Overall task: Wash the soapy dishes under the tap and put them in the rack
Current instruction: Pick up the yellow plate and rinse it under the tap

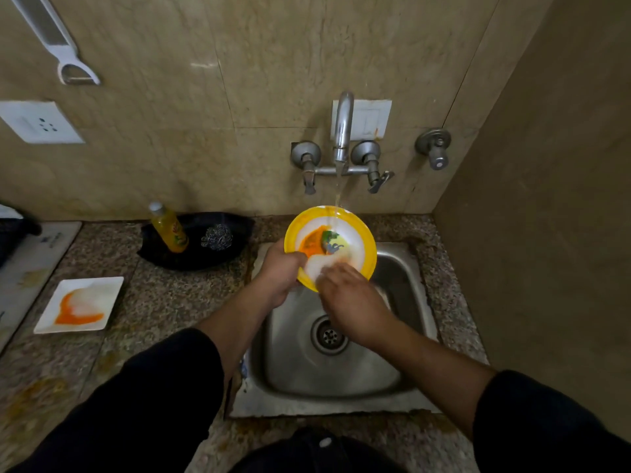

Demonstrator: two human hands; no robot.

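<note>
The speckled granite tabletop [153, 302] carries a white square plate [80, 305] smeared orange, a black tray [194, 257] by the wall and a white board [30, 264] at its left edge.

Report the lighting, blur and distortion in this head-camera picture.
Head view: dim, warm light, dark sleeves lose detail; head view: wide-angle bending curves the wall tile seams; head view: the right hand blurs at its fingertips on the yellow-rimmed plate; head view: faint glare patch on the wall, sink shines.
</note>
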